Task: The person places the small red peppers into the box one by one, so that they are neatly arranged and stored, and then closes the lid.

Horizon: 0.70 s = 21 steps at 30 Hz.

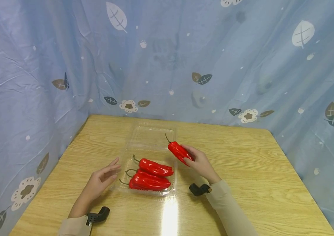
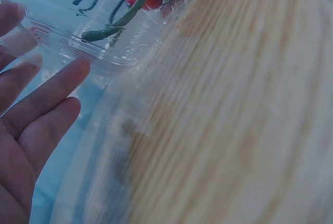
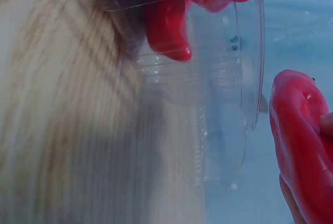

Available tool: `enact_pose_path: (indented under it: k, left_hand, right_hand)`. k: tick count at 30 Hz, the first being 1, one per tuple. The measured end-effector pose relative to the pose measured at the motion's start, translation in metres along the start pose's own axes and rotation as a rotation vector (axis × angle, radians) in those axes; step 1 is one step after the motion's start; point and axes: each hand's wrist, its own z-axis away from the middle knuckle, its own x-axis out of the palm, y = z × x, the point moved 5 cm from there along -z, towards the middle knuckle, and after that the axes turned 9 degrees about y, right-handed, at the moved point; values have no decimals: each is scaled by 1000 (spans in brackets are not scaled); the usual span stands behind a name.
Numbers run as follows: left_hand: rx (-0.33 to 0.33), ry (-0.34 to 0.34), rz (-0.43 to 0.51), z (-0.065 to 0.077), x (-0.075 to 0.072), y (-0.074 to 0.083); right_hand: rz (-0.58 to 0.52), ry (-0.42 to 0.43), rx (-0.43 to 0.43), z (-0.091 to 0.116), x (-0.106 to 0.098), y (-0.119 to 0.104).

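Note:
My right hand grips a red pepper by its lower part, beside the right edge of a clear plastic box. The pepper's green stem points up and to the left; the right wrist view shows this pepper at the right edge. Inside the clear box lie several red peppers, their stems toward the left. My left hand is at the box's left side with fingers spread and holding nothing. In the left wrist view, its fingers are right at the box wall.
The box's clear lid lies folded back behind it on the wooden table. A blue curtain with leaf and flower prints stands behind and along both sides of the table. Each wrist wears a black camera.

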Motion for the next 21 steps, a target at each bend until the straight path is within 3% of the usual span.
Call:
enact_pose_path:
  k: [8,21]
  left_hand:
    - [7,-4,1,-1,0,-1]
    - [-7,-3,-11,0,0,0]
  right_hand:
    - [28,-77,-58,-12,11,-13]
    - [-18,-218,-139,-28,36,-26]
